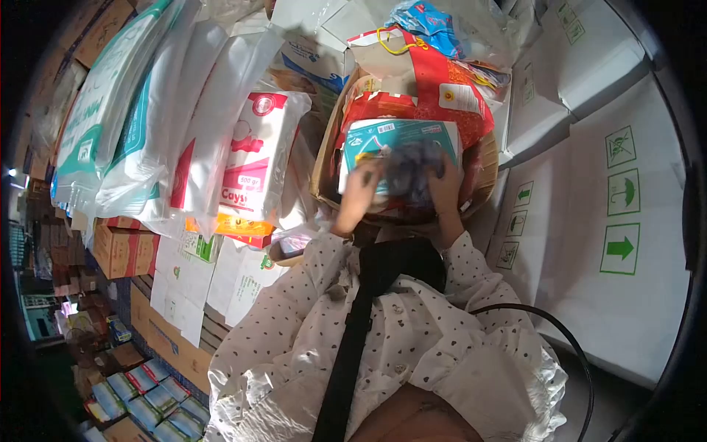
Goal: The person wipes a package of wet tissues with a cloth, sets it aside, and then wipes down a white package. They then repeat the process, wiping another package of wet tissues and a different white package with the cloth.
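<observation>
A dark grey-blue bundle (414, 173), smeared by motion and maybe cloth or plastic, is between my hands. My right hand (445, 190) grips it from the right, fingers curled over its edge. On the left, my left hand (357, 197) is by the bundle's near side, its fingers too blurred to read. A small yellow bit (363, 157) shows just above its fingertips. Beneath both hands lies a teal and white box (357, 136) with a barcode. It sits in an open brown cardboard carton (325, 173), with red packaging (471, 114) behind it.
Large plastic-wrapped packs (118, 125) and a pink-white 500 gr pack (250, 158) stand on the left. White cartons with green symbols (582, 228) wall the right side. A blue plastic bag (423, 26) lies beyond the carton. A black cable (563, 331) curves past my right side.
</observation>
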A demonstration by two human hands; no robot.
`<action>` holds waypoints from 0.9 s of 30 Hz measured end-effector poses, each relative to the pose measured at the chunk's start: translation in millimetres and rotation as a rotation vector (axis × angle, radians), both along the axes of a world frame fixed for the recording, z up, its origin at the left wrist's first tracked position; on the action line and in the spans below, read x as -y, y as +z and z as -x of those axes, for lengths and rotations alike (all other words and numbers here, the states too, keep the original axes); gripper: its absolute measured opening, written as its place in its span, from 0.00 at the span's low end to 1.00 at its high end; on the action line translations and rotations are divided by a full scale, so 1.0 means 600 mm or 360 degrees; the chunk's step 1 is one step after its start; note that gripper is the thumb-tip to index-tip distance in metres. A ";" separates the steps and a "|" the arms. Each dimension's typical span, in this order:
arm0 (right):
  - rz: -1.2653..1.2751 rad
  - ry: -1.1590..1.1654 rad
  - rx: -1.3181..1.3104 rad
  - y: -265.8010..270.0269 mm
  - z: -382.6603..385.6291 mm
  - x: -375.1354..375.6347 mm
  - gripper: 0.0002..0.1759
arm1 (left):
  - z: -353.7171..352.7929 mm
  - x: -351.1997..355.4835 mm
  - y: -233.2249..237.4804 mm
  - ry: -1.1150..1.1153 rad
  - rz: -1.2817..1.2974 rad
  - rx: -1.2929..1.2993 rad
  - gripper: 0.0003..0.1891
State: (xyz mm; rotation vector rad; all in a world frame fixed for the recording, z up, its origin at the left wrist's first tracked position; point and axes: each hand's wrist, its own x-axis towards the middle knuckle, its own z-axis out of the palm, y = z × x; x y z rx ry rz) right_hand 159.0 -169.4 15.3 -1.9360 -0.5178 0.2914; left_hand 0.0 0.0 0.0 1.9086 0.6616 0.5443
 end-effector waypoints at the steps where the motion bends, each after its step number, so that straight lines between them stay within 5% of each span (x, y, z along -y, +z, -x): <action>1: 0.0009 -0.0143 0.0236 -0.007 -0.012 0.003 0.30 | -0.004 -0.004 0.000 0.0009 -0.0011 0.0012 0.24; 3: 0.0237 -0.0155 0.0461 -0.016 -0.025 0.018 0.31 | 0.019 -0.016 -0.075 0.0431 -0.0457 0.0003 0.28; 5: 0.0407 -0.0185 0.0723 -0.017 -0.040 -0.003 0.33 | 0.021 -0.056 -0.121 0.0201 0.0595 -0.0210 0.25; 7: 0.1042 0.0110 0.1153 -0.016 -0.039 -0.034 0.39 | 0.017 -0.084 -0.119 0.0077 0.0881 -0.0285 0.27; 9: 0.0867 0.0097 0.1252 -0.065 -0.037 -0.072 0.40 | 0.021 -0.094 -0.114 -0.0045 0.1170 -0.0376 0.29; 11: 0.0683 0.0093 0.1352 -0.080 -0.033 -0.114 0.41 | 0.030 -0.090 -0.092 -0.0067 0.1611 0.0009 0.30; 14: 0.0549 0.0267 0.1301 -0.066 -0.003 -0.168 0.39 | 0.019 -0.072 -0.051 0.0161 0.1631 0.0085 0.29; 18: 0.0157 0.1088 0.1071 -0.072 0.042 -0.194 0.37 | 0.025 -0.103 -0.169 0.0216 0.1570 0.0512 0.31; 20: -0.0035 0.1398 0.0901 -0.067 0.059 -0.165 0.34 | 0.021 -0.089 -0.135 0.0214 0.1557 0.0609 0.30; 21: -0.0039 0.1400 0.0898 -0.061 0.052 -0.141 0.34 | 0.019 -0.084 -0.122 0.0201 0.1547 0.0704 0.30; 22: 0.0104 0.1507 0.0955 -0.058 0.040 -0.114 0.33 | 0.027 -0.122 -0.229 0.0162 0.1662 0.0605 0.30; 23: 0.0249 0.1612 0.1009 -0.054 0.028 -0.085 0.33 | 0.027 -0.113 -0.203 0.0167 0.1664 0.0594 0.30; 25: 0.0379 0.1388 0.0959 -0.016 0.003 -0.031 0.36 | 0.020 -0.078 -0.091 0.0374 0.1550 -0.0001 0.35; 26: 0.0496 0.1229 0.1056 -0.040 -0.024 -0.011 0.37 | 0.032 -0.077 -0.070 -0.0004 0.1740 -0.0171 0.36; 27: 0.0611 0.1067 0.1155 -0.063 -0.053 -0.001 0.38 | 0.030 -0.075 -0.069 -0.0009 0.1738 -0.0175 0.36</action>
